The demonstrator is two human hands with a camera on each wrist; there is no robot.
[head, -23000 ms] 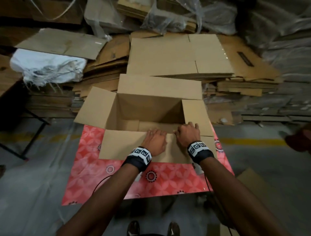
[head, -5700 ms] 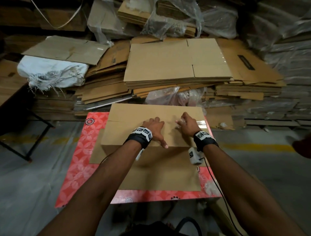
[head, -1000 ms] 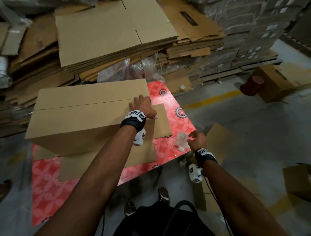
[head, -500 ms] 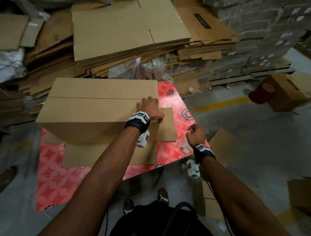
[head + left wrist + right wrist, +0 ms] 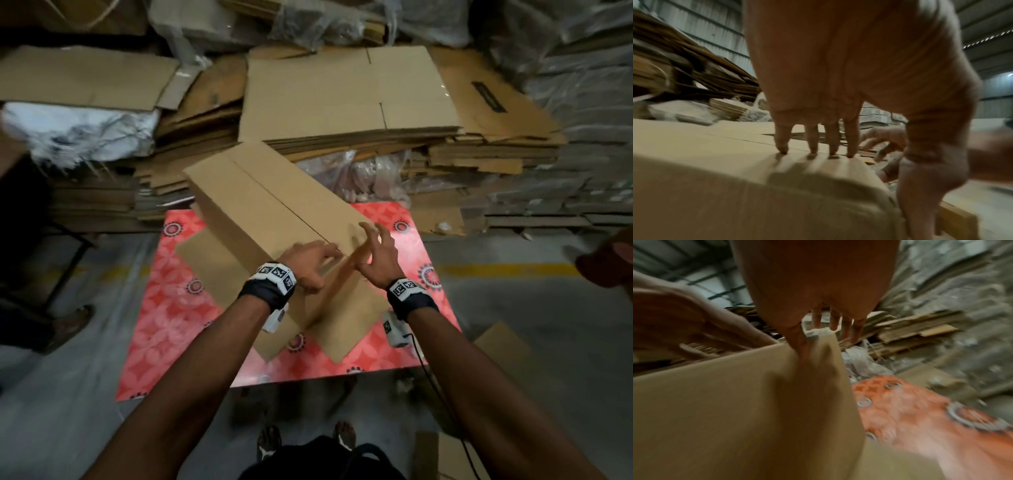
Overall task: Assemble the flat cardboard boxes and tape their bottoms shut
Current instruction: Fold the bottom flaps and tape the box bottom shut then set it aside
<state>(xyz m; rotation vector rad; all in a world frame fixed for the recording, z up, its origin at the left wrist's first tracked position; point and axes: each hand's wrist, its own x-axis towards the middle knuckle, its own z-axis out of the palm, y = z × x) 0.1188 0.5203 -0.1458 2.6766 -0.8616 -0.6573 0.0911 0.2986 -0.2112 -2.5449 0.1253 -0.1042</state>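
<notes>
Pressing straight fingertips [image 5: 813, 150] of the left hand [image 5: 308, 265] on the upturned box [image 5: 274, 209], set askew on the red patterned table [image 5: 164, 308], a worker spreads the right hand [image 5: 376, 257] at its corner. Taping the bottom seam [image 5: 284, 205] apparently comes next.

Both arms reach forward, left hand [image 5: 310, 263] fingertips pressing down, right hand [image 5: 376, 255] fingers spread.

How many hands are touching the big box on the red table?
2. The left hand presses its fingertips on top of the box, by the near corner. The right hand touches that corner from the right side, fingers spread.
</notes>
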